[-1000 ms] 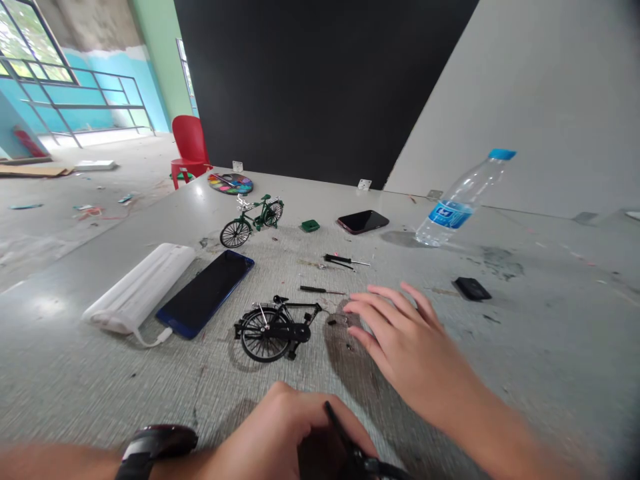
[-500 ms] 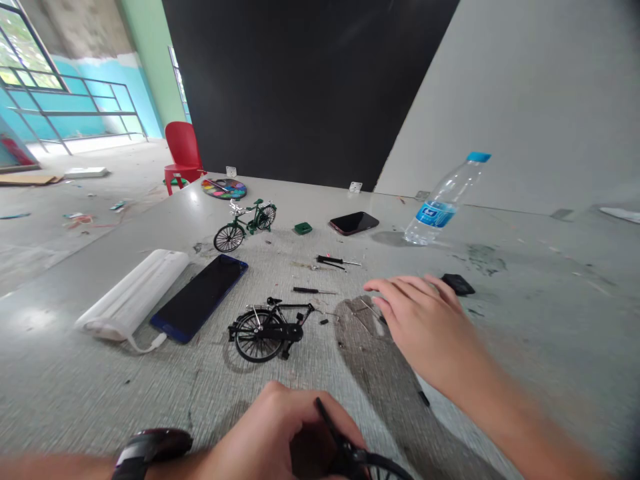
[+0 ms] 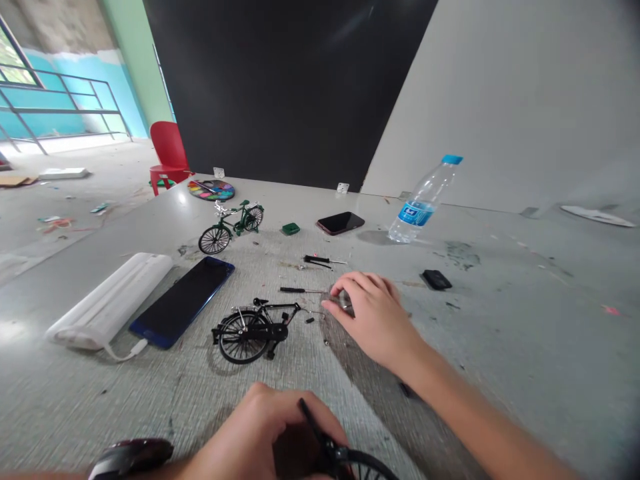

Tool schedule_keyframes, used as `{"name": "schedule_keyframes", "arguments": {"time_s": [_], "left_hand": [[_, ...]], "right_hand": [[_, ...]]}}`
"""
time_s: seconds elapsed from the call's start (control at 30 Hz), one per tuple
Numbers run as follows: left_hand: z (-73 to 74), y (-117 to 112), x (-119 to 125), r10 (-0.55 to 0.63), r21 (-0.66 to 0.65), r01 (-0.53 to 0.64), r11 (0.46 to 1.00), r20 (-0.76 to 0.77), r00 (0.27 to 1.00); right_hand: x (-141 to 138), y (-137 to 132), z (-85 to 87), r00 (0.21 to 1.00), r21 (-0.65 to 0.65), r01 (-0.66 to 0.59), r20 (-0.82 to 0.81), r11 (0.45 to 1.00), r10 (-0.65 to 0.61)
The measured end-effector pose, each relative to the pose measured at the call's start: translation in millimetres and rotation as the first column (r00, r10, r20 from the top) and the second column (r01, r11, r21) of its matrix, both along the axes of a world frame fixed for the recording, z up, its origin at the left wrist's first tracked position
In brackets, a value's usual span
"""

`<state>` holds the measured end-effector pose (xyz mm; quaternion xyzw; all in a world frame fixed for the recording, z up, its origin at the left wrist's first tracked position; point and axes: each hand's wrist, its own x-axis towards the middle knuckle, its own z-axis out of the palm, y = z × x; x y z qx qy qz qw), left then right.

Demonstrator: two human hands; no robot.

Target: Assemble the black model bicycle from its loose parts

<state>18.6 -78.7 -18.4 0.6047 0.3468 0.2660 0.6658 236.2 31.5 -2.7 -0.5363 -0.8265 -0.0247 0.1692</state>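
At the bottom edge, my left hand (image 3: 260,430) is closed around the front wheel and fork (image 3: 370,460) of a black model bicycle; part of it is cut off by the frame. My right hand (image 3: 375,320) hovers low over the table with thumb and fingers apart, above small metal pieces (image 3: 346,305) that its fingers partly cover. To the left of it lies the black model bicycle's frame with rear wheel (image 3: 253,331). A thin black-handled screwdriver (image 3: 295,290) points toward my right fingertips. Behind it is another black screwdriver (image 3: 320,259) beside a thin black piece.
A green model bicycle (image 3: 230,228) stands farther back. On the left are a white power bank (image 3: 115,300) and a blue phone (image 3: 185,300). Toward the back sit a dark phone (image 3: 341,223), a green piece (image 3: 291,229), a paint palette (image 3: 213,191), a water bottle (image 3: 417,210) and a black piece (image 3: 437,279).
My right hand has moved left toward the screwdriver tip and the small metal pieces. My left hand keeps its hold on the wheel. The whole view has shifted slightly right.
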Motion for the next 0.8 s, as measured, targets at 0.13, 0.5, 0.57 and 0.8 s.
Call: {"name": "schedule_keyframes", "arguments": {"time_s": [0.13, 0.5, 0.57, 0.8], "left_hand": [[10.0, -5.9, -0.9, 0.068, 0.0, -0.068, 0.998, -0.021, 0.997], [16.5, -7.2, -1.5, 0.074, -0.004, -0.074, 0.997, -0.03, 0.997], [16.8, -7.5, -1.9, 0.073, -0.013, -0.073, 0.997, -0.042, 0.996], [15.0, -8.0, -4.6, 0.072, 0.02, -0.071, 0.997, -0.055, 0.996]], "right_hand": [[-8.8, 5.5, 0.0, 1.0, -0.047, -0.025, -0.02, 0.999, 0.024], [34.5, 6.1, 32.3, 0.896, -0.097, -0.12, -0.439, 0.988, 0.065], [40.5, 3.1, 28.1, 0.884, -0.073, -0.124, -0.46, 0.99, 0.076], [34.8, -10.3, 29.7, 0.875, -0.128, -0.163, -0.478, 0.978, 0.083]]}}
